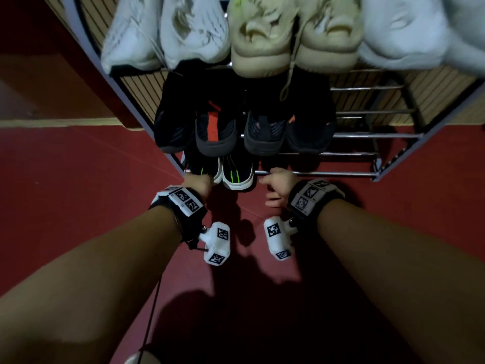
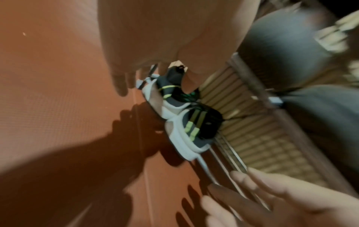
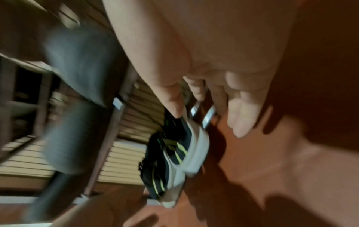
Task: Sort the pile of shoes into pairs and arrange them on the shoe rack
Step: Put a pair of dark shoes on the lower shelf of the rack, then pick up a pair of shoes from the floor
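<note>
Floor: dark red, under the rack and both arms, crossed by the arms' shadows.
Shoe rack: metal-bar frame with three tiers in view, standing on the floor against a ribbed beige wall panel.
Top tier: a pair of white sneakers at the left, a pair of beige sneakers in the middle with a lace hanging down, and a pale blue-white shoe at the right, blurred.
Middle tier: four dark shoes side by side; the two inner ones, dark sneakers with red-orange accents, sit heel-out, flanked by black shoes. The bars to their right are bare.
Bottom tier: a pair of black sneakers with neon-green stripes and white soles at the left end, heels toward the person, the two touching each other.
Left hand: on the left shoe of the green-striped pair; in the left wrist view the thumb and fingers close around that shoe's heel collar, gripping it.
Right hand: just right of the green-striped pair, at the front bar of the bottom tier; fingers loosely extended and spread in the wrist views, holding nothing. Whether it touches the bar cannot be told through the blur.
Wrist bands: black straps with white marker blocks on both forearms.
</note>
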### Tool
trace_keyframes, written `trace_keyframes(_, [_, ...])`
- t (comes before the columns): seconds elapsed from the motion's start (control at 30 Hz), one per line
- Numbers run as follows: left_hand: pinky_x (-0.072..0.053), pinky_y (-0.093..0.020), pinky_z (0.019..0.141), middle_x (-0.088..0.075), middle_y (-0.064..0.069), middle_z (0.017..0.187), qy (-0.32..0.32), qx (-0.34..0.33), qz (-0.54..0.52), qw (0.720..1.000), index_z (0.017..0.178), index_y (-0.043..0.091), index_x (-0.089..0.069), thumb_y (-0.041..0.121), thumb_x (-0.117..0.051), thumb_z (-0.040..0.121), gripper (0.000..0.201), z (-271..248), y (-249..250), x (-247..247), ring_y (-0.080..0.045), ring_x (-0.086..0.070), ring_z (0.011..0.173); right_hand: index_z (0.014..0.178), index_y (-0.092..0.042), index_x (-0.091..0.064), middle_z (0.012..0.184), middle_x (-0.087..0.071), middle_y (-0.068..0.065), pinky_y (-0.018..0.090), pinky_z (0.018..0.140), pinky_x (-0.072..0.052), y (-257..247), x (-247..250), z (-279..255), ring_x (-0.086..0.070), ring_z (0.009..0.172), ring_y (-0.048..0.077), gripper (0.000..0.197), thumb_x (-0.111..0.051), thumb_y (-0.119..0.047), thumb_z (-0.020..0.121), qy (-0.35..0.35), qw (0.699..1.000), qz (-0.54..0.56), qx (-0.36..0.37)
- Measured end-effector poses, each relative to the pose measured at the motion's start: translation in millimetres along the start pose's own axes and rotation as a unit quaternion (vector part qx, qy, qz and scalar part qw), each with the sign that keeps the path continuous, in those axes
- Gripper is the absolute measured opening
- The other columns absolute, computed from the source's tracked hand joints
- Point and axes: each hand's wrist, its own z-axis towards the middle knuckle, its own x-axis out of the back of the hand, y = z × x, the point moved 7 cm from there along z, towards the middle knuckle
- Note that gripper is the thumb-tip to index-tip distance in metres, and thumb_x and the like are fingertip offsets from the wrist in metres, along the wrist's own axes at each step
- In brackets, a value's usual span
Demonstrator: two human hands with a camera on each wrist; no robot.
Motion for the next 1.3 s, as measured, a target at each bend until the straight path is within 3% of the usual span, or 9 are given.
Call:
trace_keyframes(0.1, [-0.04,-0.033,0.067,-0.057,-0.012,0.076,-0.04,0.007,0.02,0.999,0.082,-0.001,-0.059,0.002,-0.054,0.091,0.011,-45.5,21.2,-7.5,-0.025,-0.055,0.079,0.146,-0.022,-0.031,0.142,-0.044,0.011,0.045,0.083,-0.053,-10.8,31.8,-37.8,-0.052,0.118,0.034,0.058,-0.056,-0.015,0.094,0.021,1.0,0.006,0.005])
trace_keyframes(0.23, [-0.045,-0.025,0.065,-0.059,-0.022,0.129,-0.154,-0.008,0.088,0.984,0.127,-0.005,-0.057,0.012,-0.049,0.097,0.035,-121.2,59.6,-39.3,-0.031,-0.063,0.101,0.139,-0.017,-0.041,0.131,-0.05,0.013,0.044,0.078,-0.054,-22.9,82.8,-99.2,-0.058,0.102,0.032,0.048,-0.057,-0.014,0.094,0.063,0.998,0.006,0.018])
trace_keyframes(0.33, [-0.046,-0.01,0.051,-0.056,-0.024,0.134,-0.196,-0.045,0.075,0.977,0.131,-0.009,-0.052,0.007,-0.051,0.095,0.04,-180.4,99.5,-70.3,-0.037,-0.057,0.12,0.117,-0.013,-0.053,0.106,-0.054,0.013,0.045,0.08,-0.055,-37.7,130.7,-151.5,-0.057,0.074,0.025,0.025,-0.058,-0.014,0.092,0.105,0.994,-0.005,0.041])
trace_keyframes(0.5, [-0.046,-0.031,0.099,-0.059,-0.022,0.129,-0.265,-0.16,0.145,0.94,0.122,-0.003,-0.062,0.006,-0.055,0.091,0.033,-284.8,173.0,-123.9,-0.035,-0.055,0.122,0.076,-0.013,-0.05,0.073,-0.048,0.008,0.037,0.061,-0.05,-63.2,219.3,-252.7,-0.05,0.055,0.023,0.017,-0.057,-0.012,0.091,0.169,0.981,-0.003,0.093])
trace_keyframes(0.7, [-0.04,-0.029,0.102,-0.061,-0.014,0.127,-0.305,-0.288,0.17,0.892,0.126,0.006,-0.061,0.008,-0.053,0.092,0.035,-401.7,233.2,-183.6,-0.026,-0.055,0.121,0.095,-0.01,-0.05,0.083,-0.051,0.007,0.035,0.058,-0.05,-55.3,326.7,-357.5,-0.054,0.062,0.021,0.006,-0.054,-0.014,0.094,0.232,0.96,0.054,0.145])
trace_keyframes(0.83, [-0.052,-0.03,0.072,-0.066,-0.011,0.095,-0.293,-0.282,0.112,0.907,0.107,0.003,-0.065,0.005,-0.061,0.086,0.022,-458.6,239.6,-226.0,-0.025,-0.062,0.082,0.107,-0.009,-0.052,0.084,-0.056,0.008,0.037,0.06,-0.053,-14.3,392.9,-396.8,-0.06,0.069,0.023,0.016,-0.055,-0.017,0.094,0.259,0.95,0.101,0.145])
trace_keyframes(0.93, [-0.04,-0.018,0.043,-0.06,-0.004,0.074,-0.318,-0.261,0.133,0.902,0.102,0.011,-0.062,0.008,-0.06,0.087,0.015,-497.6,226.8,-263.7,-0.017,-0.055,0.058,0.107,-0.004,-0.054,0.086,-0.058,0.01,0.036,0.06,-0.054,36.2,440.0,-412.8,-0.062,0.072,0.026,0.02,-0.057,-0.018,0.093,0.287,0.941,0.137,0.116])
trace_keyframes(1.1, [-0.04,-0.029,0.073,-0.055,-0.003,0.076,-0.367,-0.236,0.181,0.881,0.089,0.014,-0.059,0.008,-0.061,0.087,0.007,-540.3,183.9,-342.4,-0.019,-0.05,0.071,0.096,-0.003,-0.055,0.079,-0.058,0.013,0.036,0.061,-0.055,130.7,503.0,-428.3,-0.062,0.069,0.029,0.022,-0.061,-0.022,0.088,0.324,0.924,0.195,0.06])
trace_keyframes(1.3, [-0.042,-0.029,0.074,-0.053,-0.001,0.071,-0.411,-0.209,0.238,0.855,0.084,0.014,-0.058,0.007,-0.06,0.087,0.009,-585.0,110.1,-421.3,-0.02,-0.05,0.071,0.093,-0.002,-0.058,0.082,-0.058,0.016,0.038,0.067,-0.057,237.5,553.8,-440.4,-0.059,0.064,0.028,0.018,-0.058,-0.02,0.09,0.346,0.904,0.252,0.002])
